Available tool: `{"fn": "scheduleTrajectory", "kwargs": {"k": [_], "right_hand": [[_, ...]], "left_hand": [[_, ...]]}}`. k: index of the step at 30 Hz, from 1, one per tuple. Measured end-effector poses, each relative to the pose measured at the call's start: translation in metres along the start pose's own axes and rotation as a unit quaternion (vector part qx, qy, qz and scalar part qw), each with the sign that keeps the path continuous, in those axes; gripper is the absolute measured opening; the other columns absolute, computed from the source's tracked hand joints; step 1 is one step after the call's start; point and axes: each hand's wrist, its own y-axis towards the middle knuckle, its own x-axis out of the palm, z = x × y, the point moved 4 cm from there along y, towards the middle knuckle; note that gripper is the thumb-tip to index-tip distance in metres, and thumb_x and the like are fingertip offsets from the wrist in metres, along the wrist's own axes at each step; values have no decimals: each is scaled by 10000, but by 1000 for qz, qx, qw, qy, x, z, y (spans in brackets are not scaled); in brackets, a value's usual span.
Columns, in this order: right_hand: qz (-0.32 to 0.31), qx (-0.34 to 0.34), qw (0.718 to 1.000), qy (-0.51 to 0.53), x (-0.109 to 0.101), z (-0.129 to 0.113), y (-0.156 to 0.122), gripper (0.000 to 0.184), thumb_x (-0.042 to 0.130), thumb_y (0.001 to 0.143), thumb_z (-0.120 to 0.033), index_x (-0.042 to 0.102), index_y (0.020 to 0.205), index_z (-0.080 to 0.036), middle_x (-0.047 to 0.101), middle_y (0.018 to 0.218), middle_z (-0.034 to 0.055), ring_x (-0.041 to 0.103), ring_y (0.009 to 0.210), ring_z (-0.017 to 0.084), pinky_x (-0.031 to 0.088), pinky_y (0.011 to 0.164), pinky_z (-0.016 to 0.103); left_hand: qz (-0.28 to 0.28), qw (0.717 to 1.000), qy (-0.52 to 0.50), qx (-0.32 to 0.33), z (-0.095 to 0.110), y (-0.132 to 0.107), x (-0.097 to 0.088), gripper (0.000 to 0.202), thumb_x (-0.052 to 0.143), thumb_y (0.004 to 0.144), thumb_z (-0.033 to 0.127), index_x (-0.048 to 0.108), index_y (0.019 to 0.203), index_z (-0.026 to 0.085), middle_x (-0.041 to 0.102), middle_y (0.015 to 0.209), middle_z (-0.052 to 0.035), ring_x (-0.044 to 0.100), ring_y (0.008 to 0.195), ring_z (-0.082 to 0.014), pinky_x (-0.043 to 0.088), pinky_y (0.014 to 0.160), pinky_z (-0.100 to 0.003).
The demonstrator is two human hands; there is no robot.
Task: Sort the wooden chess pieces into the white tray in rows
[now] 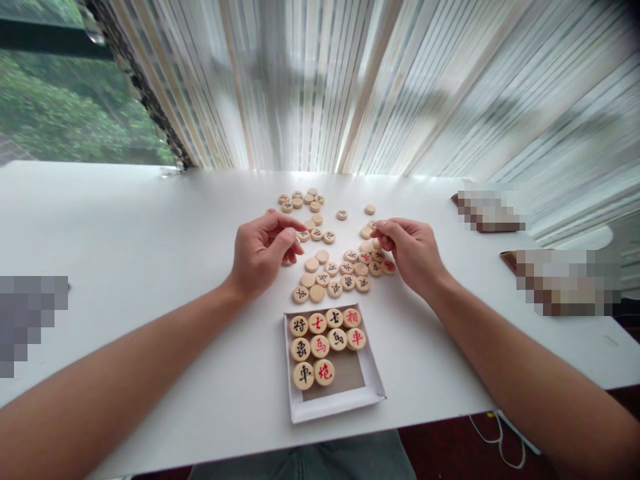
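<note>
My left hand hovers over the left side of the loose xiangqi pieces, fingers loosely curved and apart, with nothing seen in them. Its fingertips are close to a small row of pieces. On the right, my right hand pinches thumb and forefinger at the edge of a xiangqi piece, which the fingertips partly cover. Between the hands and nearer me spreads a cluster of round wooden pieces, some face up with black or red characters, others blank side up. A shallow white box in front holds several pieces in rows, characters up.
More loose pieces lie farther back on the white table. Two blurred-out brown-edged objects rest at the right, and a blurred grey one at the left. A string curtain hangs behind the table.
</note>
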Motion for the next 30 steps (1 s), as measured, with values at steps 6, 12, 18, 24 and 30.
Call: {"fn": "scheduleTrajectory", "kwargs": {"k": [6, 12, 18, 24, 30], "right_hand": [[10, -12, 1000, 17, -3, 1, 5, 223, 784, 835, -263, 751, 631, -178, 646, 640, 25, 444, 559, 103, 314, 504, 258], [14, -35, 999, -14, -3, -5, 1, 248, 754, 877, -253, 764, 640, -181, 669, 649, 25, 490, 582, 108, 349, 547, 262], [8, -43, 999, -27, -1, -4, -1, 233, 744, 885, -252, 778, 665, -182, 673, 647, 26, 489, 589, 117, 336, 535, 263], [16, -43, 999, -26, -1, -8, -1, 238, 738, 882, -262, 778, 661, -183, 663, 635, 21, 488, 584, 117, 349, 544, 267], [35, -51, 998, -15, -7, -11, 5, 223, 783, 856, -303, 779, 668, -183, 637, 602, 14, 492, 563, 119, 362, 526, 275]], "left_hand": [[0, 1000, 22, 16, 0, 1, -1, 132, 658, 859, 192, 777, 883, 142, 727, 616, -5, 634, 474, -108, 510, 456, -211], [37, 998, 43, 25, -3, 12, -13, 151, 637, 868, 172, 786, 873, 149, 729, 615, -3, 642, 474, -106, 505, 454, -207], [56, 995, 78, 35, -4, 15, -17, 154, 639, 865, 156, 793, 873, 158, 723, 610, 4, 641, 464, -100, 509, 447, -194], [13, 997, 73, 20, -5, 8, -8, 124, 653, 864, 155, 776, 882, 144, 728, 614, 1, 644, 475, -91, 515, 461, -170], [-9, 997, 74, 27, -3, 6, -4, 121, 664, 870, 160, 772, 916, 132, 725, 619, -6, 664, 494, -97, 530, 472, -167]]}}
